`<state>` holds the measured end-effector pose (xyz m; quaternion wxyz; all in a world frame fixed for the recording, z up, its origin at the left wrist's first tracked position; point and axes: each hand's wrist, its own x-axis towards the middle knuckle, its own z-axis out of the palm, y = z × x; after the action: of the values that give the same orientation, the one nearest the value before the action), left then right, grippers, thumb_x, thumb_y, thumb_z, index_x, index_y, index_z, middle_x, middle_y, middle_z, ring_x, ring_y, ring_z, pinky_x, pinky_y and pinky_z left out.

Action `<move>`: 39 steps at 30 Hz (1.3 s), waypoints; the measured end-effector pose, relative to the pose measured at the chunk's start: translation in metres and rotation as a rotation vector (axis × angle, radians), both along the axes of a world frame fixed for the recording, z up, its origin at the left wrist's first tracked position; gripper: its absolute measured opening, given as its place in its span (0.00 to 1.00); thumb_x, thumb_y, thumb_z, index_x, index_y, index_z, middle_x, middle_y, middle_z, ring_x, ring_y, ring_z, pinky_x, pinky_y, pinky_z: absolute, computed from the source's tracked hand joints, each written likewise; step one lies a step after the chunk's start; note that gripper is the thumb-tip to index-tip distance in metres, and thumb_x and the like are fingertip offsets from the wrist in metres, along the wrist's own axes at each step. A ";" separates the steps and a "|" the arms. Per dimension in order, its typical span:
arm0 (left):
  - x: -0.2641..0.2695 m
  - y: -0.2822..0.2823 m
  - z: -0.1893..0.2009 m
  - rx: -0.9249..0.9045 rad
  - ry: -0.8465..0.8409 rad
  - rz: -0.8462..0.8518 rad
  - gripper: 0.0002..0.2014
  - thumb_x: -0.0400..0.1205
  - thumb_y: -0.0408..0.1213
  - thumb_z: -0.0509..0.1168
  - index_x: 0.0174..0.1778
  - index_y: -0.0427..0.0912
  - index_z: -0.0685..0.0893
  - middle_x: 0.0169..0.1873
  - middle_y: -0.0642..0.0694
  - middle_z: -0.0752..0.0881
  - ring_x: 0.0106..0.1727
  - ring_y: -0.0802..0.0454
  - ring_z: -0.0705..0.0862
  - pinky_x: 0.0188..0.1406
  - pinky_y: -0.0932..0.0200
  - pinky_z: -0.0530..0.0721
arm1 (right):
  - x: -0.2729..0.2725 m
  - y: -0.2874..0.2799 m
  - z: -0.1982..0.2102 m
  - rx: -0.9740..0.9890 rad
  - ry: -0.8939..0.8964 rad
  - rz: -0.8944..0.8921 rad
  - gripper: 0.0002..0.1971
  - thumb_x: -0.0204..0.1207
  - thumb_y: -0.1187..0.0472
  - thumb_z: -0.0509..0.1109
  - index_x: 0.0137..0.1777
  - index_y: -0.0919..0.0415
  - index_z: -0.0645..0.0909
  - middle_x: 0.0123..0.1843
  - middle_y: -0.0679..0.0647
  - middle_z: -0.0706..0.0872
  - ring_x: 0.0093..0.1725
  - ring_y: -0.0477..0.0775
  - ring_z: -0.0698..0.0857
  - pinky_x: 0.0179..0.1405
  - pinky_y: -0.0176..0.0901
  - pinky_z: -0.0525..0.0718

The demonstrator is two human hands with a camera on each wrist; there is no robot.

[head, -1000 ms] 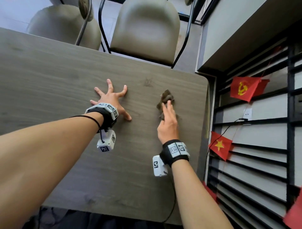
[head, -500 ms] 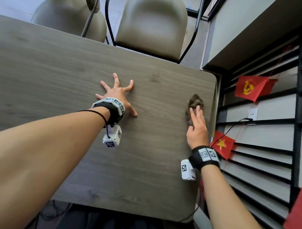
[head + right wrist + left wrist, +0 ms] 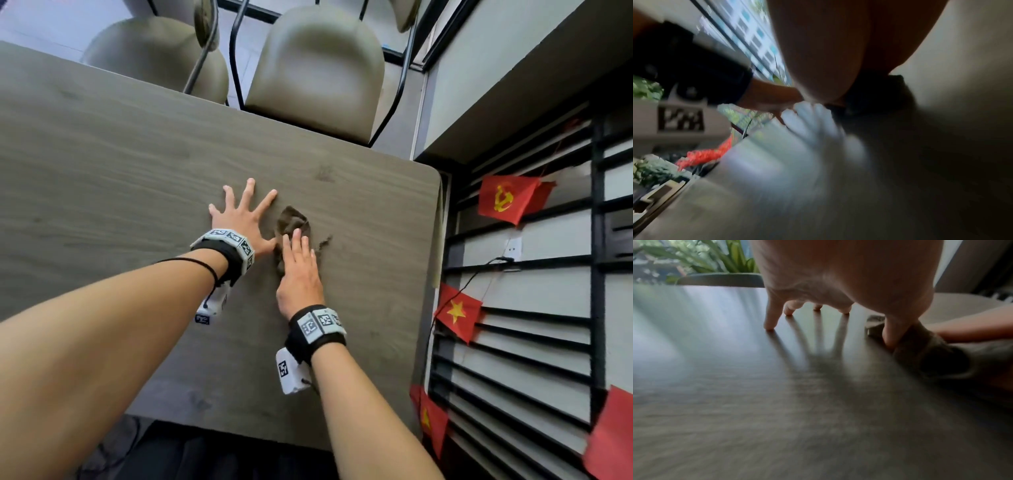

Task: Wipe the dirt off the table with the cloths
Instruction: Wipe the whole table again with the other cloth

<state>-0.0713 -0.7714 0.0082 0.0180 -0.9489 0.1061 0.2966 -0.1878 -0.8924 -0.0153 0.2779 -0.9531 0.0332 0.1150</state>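
Observation:
A crumpled brown cloth [image 3: 291,221] lies on the grey wood-grain table [image 3: 120,178], right of centre. My right hand [image 3: 301,260] presses flat on it with straight fingers, covering its near part. A dark smudge [image 3: 324,242] shows on the table just right of that hand, and a fainter mark [image 3: 323,173] lies farther back. My left hand [image 3: 241,214] rests spread on the table, its thumb touching the cloth's left edge. In the left wrist view the spread fingertips [image 3: 769,326] stand on the table and the cloth [image 3: 925,344] sits by the thumb. The right wrist view is blurred.
Two olive padded chairs [image 3: 318,72] stand at the table's far edge. The table's right edge [image 3: 435,240] runs close to a black-barred wall rack hung with small red flags [image 3: 505,198]. A cable [image 3: 479,274] hangs beside it.
My right hand has slid the cloth left from the table's right edge to beside my left hand. The left hand has stayed spread on the table.

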 end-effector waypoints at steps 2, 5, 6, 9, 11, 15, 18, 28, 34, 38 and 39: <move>-0.008 0.010 -0.006 0.030 -0.064 -0.051 0.47 0.76 0.73 0.55 0.86 0.67 0.35 0.88 0.50 0.35 0.86 0.31 0.45 0.75 0.23 0.66 | -0.004 0.004 -0.004 -0.012 -0.004 0.011 0.41 0.73 0.75 0.59 0.86 0.57 0.51 0.87 0.53 0.43 0.86 0.52 0.43 0.84 0.45 0.41; -0.011 0.014 -0.011 0.021 -0.088 -0.070 0.47 0.76 0.76 0.52 0.85 0.67 0.34 0.87 0.51 0.36 0.87 0.34 0.44 0.72 0.20 0.68 | -0.005 -0.030 -0.010 -0.021 -0.034 0.074 0.40 0.73 0.73 0.61 0.85 0.53 0.56 0.87 0.50 0.49 0.86 0.51 0.48 0.85 0.46 0.46; -0.012 0.013 -0.011 0.015 -0.089 -0.066 0.47 0.76 0.78 0.50 0.85 0.68 0.33 0.87 0.52 0.36 0.87 0.34 0.44 0.71 0.19 0.68 | -0.007 -0.048 -0.011 -0.028 -0.036 0.041 0.40 0.72 0.72 0.62 0.85 0.53 0.58 0.87 0.50 0.51 0.86 0.52 0.50 0.85 0.48 0.49; -0.015 0.012 -0.013 0.014 -0.094 -0.061 0.48 0.74 0.80 0.48 0.85 0.68 0.34 0.87 0.52 0.38 0.87 0.35 0.43 0.69 0.17 0.68 | -0.021 -0.116 -0.016 -0.078 -0.052 -0.157 0.40 0.67 0.69 0.60 0.84 0.57 0.62 0.86 0.57 0.55 0.85 0.58 0.56 0.83 0.55 0.55; -0.013 0.014 -0.013 0.024 -0.112 -0.072 0.48 0.73 0.82 0.46 0.85 0.68 0.35 0.87 0.52 0.39 0.86 0.36 0.45 0.68 0.19 0.70 | -0.034 -0.160 -0.018 -0.116 -0.047 -0.262 0.39 0.67 0.70 0.58 0.83 0.59 0.62 0.86 0.60 0.55 0.85 0.60 0.56 0.84 0.56 0.54; -0.009 0.014 -0.008 0.027 -0.084 -0.065 0.48 0.71 0.84 0.47 0.84 0.71 0.35 0.87 0.55 0.40 0.85 0.37 0.48 0.66 0.23 0.72 | -0.034 -0.195 -0.016 -0.088 0.032 -0.412 0.39 0.72 0.80 0.55 0.84 0.56 0.60 0.87 0.57 0.49 0.86 0.58 0.48 0.85 0.52 0.49; -0.008 0.011 -0.004 0.012 -0.045 -0.040 0.49 0.71 0.83 0.50 0.83 0.73 0.35 0.86 0.56 0.39 0.85 0.36 0.48 0.66 0.23 0.73 | -0.016 -0.171 -0.004 -0.007 0.067 -0.534 0.37 0.74 0.81 0.53 0.83 0.60 0.62 0.87 0.58 0.51 0.86 0.58 0.50 0.83 0.43 0.48; -0.008 0.012 0.002 0.002 -0.025 -0.008 0.43 0.74 0.75 0.53 0.81 0.77 0.37 0.84 0.62 0.40 0.79 0.36 0.53 0.61 0.24 0.76 | -0.045 0.043 0.000 0.055 0.071 -0.001 0.41 0.70 0.74 0.61 0.85 0.57 0.56 0.88 0.54 0.42 0.86 0.54 0.42 0.84 0.48 0.39; -0.010 0.013 0.001 -0.002 -0.007 -0.005 0.47 0.70 0.83 0.52 0.81 0.78 0.35 0.85 0.62 0.39 0.81 0.38 0.52 0.61 0.26 0.77 | -0.053 -0.087 -0.014 -0.059 -0.023 -0.108 0.38 0.72 0.70 0.58 0.85 0.54 0.59 0.87 0.53 0.51 0.86 0.55 0.51 0.85 0.50 0.48; -0.009 0.014 0.000 0.006 -0.023 -0.022 0.46 0.70 0.84 0.49 0.80 0.78 0.33 0.86 0.61 0.38 0.81 0.38 0.52 0.61 0.27 0.76 | -0.071 -0.182 -0.011 -0.151 0.070 -0.262 0.39 0.73 0.74 0.58 0.85 0.56 0.56 0.87 0.56 0.47 0.86 0.57 0.50 0.85 0.50 0.47; -0.008 0.014 -0.001 0.002 -0.025 -0.022 0.46 0.70 0.84 0.49 0.80 0.78 0.33 0.86 0.61 0.38 0.81 0.38 0.52 0.60 0.27 0.76 | -0.072 -0.195 -0.009 -0.147 0.093 -0.256 0.39 0.74 0.76 0.57 0.85 0.56 0.55 0.87 0.56 0.46 0.86 0.56 0.49 0.85 0.51 0.49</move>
<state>-0.0796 -0.7576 0.0074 0.0238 -0.9513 0.1161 0.2844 -0.2595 -1.0875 -0.0240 0.2181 -0.9525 0.1758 0.1197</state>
